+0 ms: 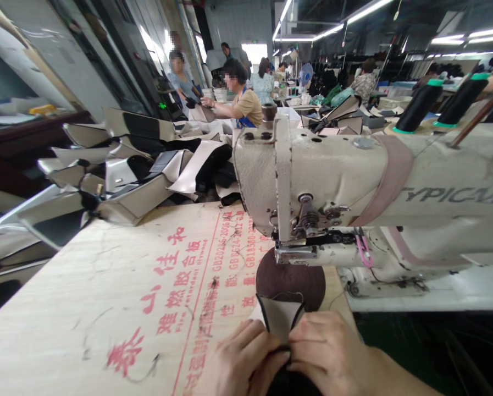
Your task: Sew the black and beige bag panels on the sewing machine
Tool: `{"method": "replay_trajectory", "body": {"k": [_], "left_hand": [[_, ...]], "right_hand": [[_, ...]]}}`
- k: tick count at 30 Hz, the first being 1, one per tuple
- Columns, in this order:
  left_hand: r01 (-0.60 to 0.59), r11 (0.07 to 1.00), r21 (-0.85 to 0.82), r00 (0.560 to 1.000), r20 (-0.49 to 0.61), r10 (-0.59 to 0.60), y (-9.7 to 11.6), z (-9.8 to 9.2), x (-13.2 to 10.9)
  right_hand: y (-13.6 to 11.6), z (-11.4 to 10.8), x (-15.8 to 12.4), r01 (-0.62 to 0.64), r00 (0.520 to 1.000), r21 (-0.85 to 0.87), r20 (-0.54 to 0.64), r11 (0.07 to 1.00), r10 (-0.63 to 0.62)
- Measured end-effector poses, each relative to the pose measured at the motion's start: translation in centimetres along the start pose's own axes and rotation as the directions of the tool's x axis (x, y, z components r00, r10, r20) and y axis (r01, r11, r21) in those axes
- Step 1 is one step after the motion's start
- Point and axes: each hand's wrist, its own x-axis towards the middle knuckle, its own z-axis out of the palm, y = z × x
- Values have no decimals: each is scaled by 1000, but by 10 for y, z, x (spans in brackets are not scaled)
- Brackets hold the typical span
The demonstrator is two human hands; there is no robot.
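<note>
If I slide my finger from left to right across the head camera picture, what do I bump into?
Yellow thing → leftmost big red character → left hand → right hand → left black thread spool → right black thread spool.

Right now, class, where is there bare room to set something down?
Widest: the printed plywood board between the heaped pieces and left hand, bar loose threads. Crowded: the far edge, by the heap; the near right, where the brown disc, beige piece and right hand bunch.
</note>
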Motion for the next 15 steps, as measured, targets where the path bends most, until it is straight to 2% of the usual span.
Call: {"method": "replay_trajectory", "body": {"k": [3, 5, 10, 15], "left_hand": [[280, 947, -159, 958, 113, -264, 5, 1, 5], [371, 896, -245, 925, 181, -334, 5, 0, 9], [382, 852, -358, 922, 204, -327, 0, -4, 23], [428, 819, -382, 884, 366, -291, -6, -7, 33]], "right_hand": [[-1, 3, 1, -32, 997, 63, -68, 997, 36], [-2, 4, 1, -32, 994, 91, -100, 995, 41], [-3, 7, -4, -74, 984, 69, -159, 995, 84], [-3, 8, -8, -106, 979, 9, -173, 994, 106]]}}
